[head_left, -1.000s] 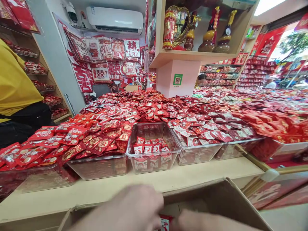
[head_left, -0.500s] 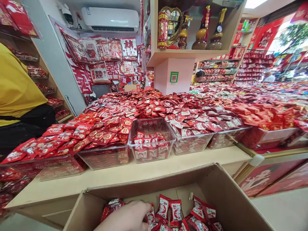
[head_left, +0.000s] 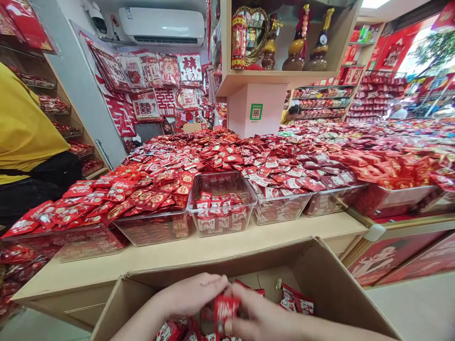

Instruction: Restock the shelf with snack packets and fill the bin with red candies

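In the lower middle of the head view, my two hands meet inside an open cardboard box (head_left: 341,284). My right hand (head_left: 259,308) is closed, a small red-and-white candy packet (head_left: 226,312) between its thumb and fingers; motion blurs it slightly. My left hand (head_left: 195,293) has its fingers pressed together and bent down, the tips touching my right fingers. What lies under the left palm is hidden. Below the hands are more loose red packets (head_left: 170,330) in the box. Other packets (head_left: 296,300) lie by its right inner side.
Behind the box, a wooden counter (head_left: 156,259) carries clear plastic bins. The middle bin (head_left: 224,227) is partly filled with stacked packets; neighbouring bins are heaped. A person in a yellow top (head_left: 28,123) stands at left. A shelf (head_left: 277,76) with bottles overhangs the heap.
My right hand has come into view from the right and met my left hand. A packet now shows between them. The view has shifted slightly.
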`<action>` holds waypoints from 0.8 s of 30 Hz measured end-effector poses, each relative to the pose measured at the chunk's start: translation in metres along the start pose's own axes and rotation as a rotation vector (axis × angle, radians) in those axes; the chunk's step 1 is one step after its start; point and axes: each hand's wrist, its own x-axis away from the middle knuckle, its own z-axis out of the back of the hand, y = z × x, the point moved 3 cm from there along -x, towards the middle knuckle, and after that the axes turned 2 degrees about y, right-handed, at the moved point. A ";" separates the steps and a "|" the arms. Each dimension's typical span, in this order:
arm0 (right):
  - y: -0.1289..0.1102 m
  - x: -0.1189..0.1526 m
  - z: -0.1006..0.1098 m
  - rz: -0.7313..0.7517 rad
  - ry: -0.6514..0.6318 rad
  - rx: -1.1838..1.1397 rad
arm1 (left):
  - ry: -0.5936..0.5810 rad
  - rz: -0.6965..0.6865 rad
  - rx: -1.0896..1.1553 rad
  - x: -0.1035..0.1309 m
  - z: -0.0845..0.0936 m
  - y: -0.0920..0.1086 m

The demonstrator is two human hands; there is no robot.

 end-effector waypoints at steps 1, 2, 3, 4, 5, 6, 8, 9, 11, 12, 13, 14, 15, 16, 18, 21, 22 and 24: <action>-0.006 -0.005 0.008 -0.009 0.047 -0.086 | -0.026 -0.012 0.168 0.000 -0.002 0.005; -0.012 -0.009 0.014 -0.017 0.099 -0.178 | -0.050 -0.051 0.305 0.000 -0.004 0.010; -0.018 -0.010 0.020 -0.023 0.147 -0.262 | -0.060 -0.113 0.404 -0.001 -0.007 0.015; -0.023 -0.011 0.024 -0.028 0.179 -0.324 | -0.048 -0.180 0.468 -0.002 -0.009 0.019; -0.027 -0.010 0.028 -0.032 0.198 -0.364 | -0.017 -0.233 0.497 -0.003 -0.011 0.021; -0.030 -0.010 0.031 -0.036 0.218 -0.385 | 0.025 -0.252 0.507 -0.005 -0.013 0.021; -0.031 -0.007 0.038 -0.053 0.263 -0.412 | 0.103 -0.187 0.514 -0.009 -0.018 0.017; -0.030 -0.007 0.041 -0.063 0.280 -0.434 | 0.124 -0.136 0.509 -0.010 -0.020 0.015; -0.027 -0.006 0.045 -0.087 0.306 -0.483 | 0.145 -0.072 0.498 -0.013 -0.022 0.011; -0.025 -0.005 0.046 -0.098 0.307 -0.505 | 0.155 -0.060 0.496 -0.013 -0.023 0.010; -0.024 -0.005 0.047 -0.107 0.298 -0.517 | 0.168 -0.059 0.491 -0.014 -0.022 0.010; -0.023 -0.005 0.047 -0.110 0.289 -0.520 | 0.180 -0.064 0.481 -0.014 -0.022 0.010; -0.022 -0.005 0.046 -0.110 0.276 -0.520 | 0.190 -0.070 0.470 -0.014 -0.021 0.010; -0.022 -0.005 0.045 -0.106 0.265 -0.518 | 0.202 -0.077 0.456 -0.014 -0.021 0.010; -0.022 -0.005 0.044 -0.097 0.258 -0.507 | 0.217 -0.096 0.420 -0.013 -0.021 0.012; -0.023 -0.005 0.045 -0.088 0.285 -0.448 | 0.243 -0.114 0.368 -0.011 -0.021 0.013; -0.024 -0.005 0.047 -0.079 0.299 -0.422 | 0.252 -0.123 0.375 -0.009 -0.022 0.014; -0.028 -0.004 0.050 -0.056 0.319 -0.366 | 0.237 -0.133 0.491 -0.008 -0.023 0.015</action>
